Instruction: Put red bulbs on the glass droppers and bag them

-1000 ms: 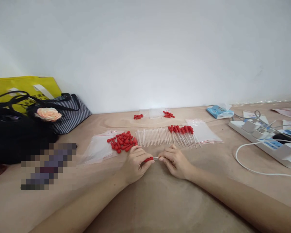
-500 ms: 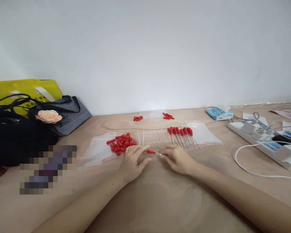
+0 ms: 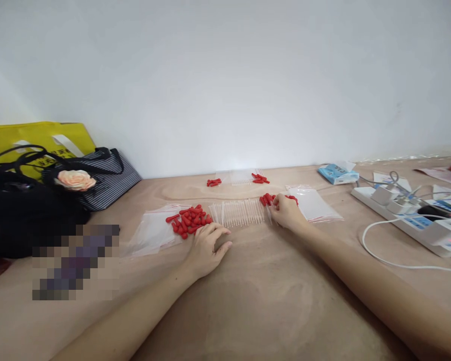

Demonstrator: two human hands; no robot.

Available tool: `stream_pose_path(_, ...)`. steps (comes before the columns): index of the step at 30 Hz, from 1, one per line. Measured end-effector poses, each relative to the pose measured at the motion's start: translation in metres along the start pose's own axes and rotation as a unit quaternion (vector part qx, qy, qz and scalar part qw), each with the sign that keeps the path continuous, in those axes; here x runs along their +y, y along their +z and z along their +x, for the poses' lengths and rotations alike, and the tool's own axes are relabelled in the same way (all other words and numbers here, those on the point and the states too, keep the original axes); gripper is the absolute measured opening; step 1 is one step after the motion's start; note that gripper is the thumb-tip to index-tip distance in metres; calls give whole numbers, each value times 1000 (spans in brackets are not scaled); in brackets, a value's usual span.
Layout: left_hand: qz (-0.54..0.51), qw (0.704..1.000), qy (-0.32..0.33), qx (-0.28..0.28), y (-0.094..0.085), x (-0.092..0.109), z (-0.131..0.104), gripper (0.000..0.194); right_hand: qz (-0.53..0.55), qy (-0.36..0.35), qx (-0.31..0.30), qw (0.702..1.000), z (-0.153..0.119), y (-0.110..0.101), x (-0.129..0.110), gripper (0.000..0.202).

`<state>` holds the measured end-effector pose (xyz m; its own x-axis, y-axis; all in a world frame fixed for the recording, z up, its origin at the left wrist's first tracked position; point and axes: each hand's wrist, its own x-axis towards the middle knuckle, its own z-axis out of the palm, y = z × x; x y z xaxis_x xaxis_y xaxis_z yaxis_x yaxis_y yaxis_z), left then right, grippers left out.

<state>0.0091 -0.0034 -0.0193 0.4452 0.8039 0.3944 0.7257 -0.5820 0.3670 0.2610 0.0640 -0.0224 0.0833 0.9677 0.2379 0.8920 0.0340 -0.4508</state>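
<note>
My left hand (image 3: 209,249) rests on the table with its fingers apart and holds nothing. Right beside its fingertips is a pile of red rubber bulbs (image 3: 188,220). My right hand (image 3: 285,210) is at the row of droppers with red bulbs (image 3: 266,199), fingers pinched on a dropper that they mostly hide. Between the two hands, a row of thin clear tubes (image 3: 242,213) lies side by side without bulbs. The hand and wrist cover much of the bulbed droppers.
Clear plastic bags (image 3: 150,233) lie under the left pile, and another plastic bag (image 3: 315,204) is at right. Small red bulbs (image 3: 260,178) lie near the wall. A power strip (image 3: 406,218) with cables, a tissue pack (image 3: 338,173) and a striped bag (image 3: 105,175) flank the area.
My right hand has moved up and right with the dropper, from in front of the tubes to the bulbed row. The left hand has stayed almost still.
</note>
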Motion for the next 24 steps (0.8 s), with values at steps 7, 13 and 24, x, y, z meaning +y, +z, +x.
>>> stream_pose_path(7,14,1000,17,1,1,1,0,9,-51,1,-21,998,-1,-7,-11,18)
stream_pose_path(13,22,1000,15,-5,-1,1,1,9,-103,27,-63,992,6,-4,-33,20)
stream_pose_path(24,36,997,-44,51,-9,-8,8,11,-127,37,-115,984,24,4,-52,18)
